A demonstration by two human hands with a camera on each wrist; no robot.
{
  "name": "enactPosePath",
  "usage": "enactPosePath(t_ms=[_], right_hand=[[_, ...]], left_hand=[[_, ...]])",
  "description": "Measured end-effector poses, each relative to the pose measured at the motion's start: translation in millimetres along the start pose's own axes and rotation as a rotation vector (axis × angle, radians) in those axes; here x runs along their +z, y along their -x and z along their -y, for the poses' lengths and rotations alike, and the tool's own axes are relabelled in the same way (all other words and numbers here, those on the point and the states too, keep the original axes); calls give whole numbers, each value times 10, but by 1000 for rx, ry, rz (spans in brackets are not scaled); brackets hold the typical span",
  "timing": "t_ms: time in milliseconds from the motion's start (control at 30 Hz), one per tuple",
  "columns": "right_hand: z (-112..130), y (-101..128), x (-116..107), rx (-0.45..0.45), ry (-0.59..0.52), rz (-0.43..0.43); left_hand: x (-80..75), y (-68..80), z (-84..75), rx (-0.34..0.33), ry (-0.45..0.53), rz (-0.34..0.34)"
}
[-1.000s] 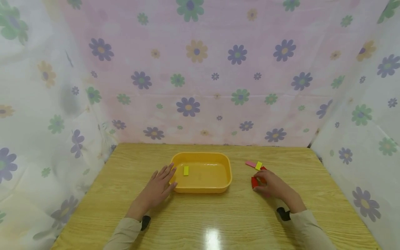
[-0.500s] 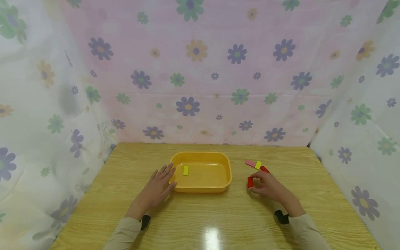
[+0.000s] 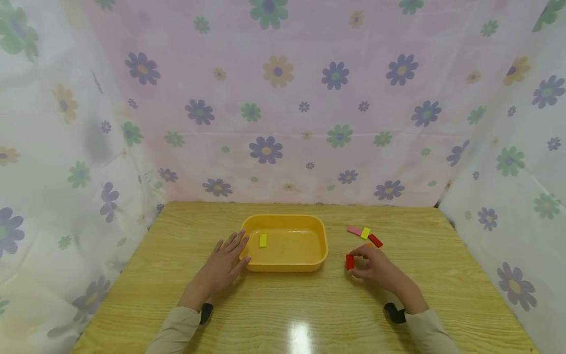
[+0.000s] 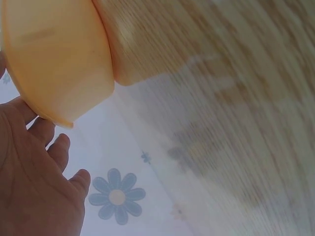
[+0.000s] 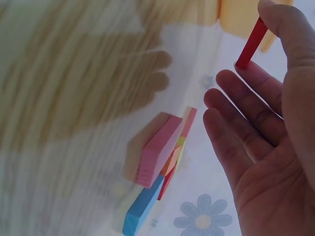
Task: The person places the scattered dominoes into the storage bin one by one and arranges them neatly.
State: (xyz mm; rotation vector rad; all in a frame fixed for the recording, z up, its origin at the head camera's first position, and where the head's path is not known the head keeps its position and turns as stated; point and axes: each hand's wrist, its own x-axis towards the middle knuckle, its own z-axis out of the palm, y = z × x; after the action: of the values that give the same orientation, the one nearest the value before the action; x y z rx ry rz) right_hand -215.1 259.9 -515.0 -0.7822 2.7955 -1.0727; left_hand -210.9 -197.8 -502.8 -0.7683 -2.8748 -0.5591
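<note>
My right hand (image 3: 375, 268) pinches a small flat red block (image 3: 350, 261) by its two ends, between thumb and index finger, to the right of the yellow tray (image 3: 283, 268). In the right wrist view the other fingers stay extended, away from the red block (image 5: 252, 43). My left hand (image 3: 222, 265) rests with straight, spread fingers on the tray's left rim. Its fingertips lap over the wall of the tray (image 4: 59, 64) in the left wrist view. Inside the tray, toward its left side, lies a yellow block (image 3: 263, 241).
Past my right hand lie a pink block (image 3: 354, 230), a yellow block (image 3: 365, 233), a second red block (image 3: 375, 240) and a partly hidden orange block (image 3: 369, 245). The right wrist view adds a larger pink block (image 5: 160, 150) and a blue block (image 5: 142, 206). Flowered cloth (image 3: 283, 123) encloses the table.
My right hand has shifted left toward the tray with the red block, uncovering the second red block and part of the orange one. The left hand stays at the rim.
</note>
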Motion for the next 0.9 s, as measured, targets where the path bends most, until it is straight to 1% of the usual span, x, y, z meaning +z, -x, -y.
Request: enactPosePath(t_ms=[67,333,467,700,767,900], right_hand=[[27,3,5,3,-2,1],[181,9,-5,-36,4,-8],[264,6,-10,-64,24,-28],[527,10,-63,-145,34,-55],[601,6,-80,-153,51,-58],[718,-3,-108,-137,80,-45]], left_hand=[[3,0,5,-3,-3,6],[2,0,11,-14,-15,20],[9,1,17,-12,-17,22],[15,-1,18,10,-18,-6],[12,-5,18,14,-18,-10],[-1,-11,12,5,-12,3]])
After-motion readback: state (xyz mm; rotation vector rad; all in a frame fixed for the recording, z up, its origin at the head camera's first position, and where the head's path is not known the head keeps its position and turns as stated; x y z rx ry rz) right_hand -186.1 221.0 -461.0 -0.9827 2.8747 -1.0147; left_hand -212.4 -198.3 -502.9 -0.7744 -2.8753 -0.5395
